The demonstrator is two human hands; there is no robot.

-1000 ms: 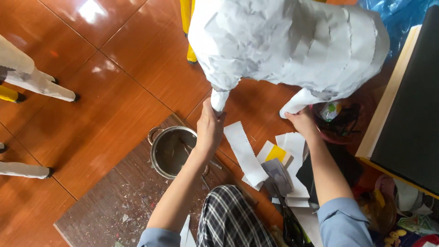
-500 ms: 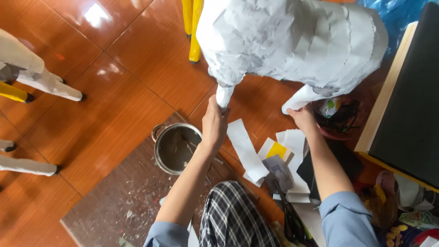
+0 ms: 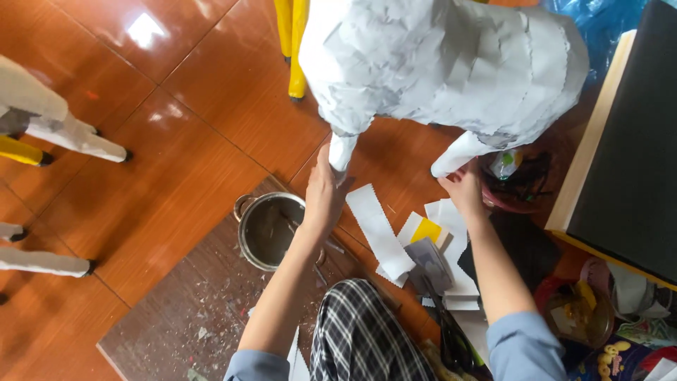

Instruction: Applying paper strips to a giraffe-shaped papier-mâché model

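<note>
Since a moment ago the paper animal (image 3: 451, 67) has barely shifted (both hands stayed put): left hand (image 3: 324, 194) wrapped around one leg, right hand (image 3: 465, 189) pinching the other, above the floor.

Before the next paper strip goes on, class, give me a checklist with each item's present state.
1. Left hand steadies the front leg of the paper-covered figure: ok.
2. Right hand is at the other leg: ok.
3. Cut paper strips lie within reach: ok.
4. Metal pot stands upright beside the left arm: ok.
5. Pot holds enough paste: cannot tell.
6. Grip firmness on the legs: cannot tell.
</note>
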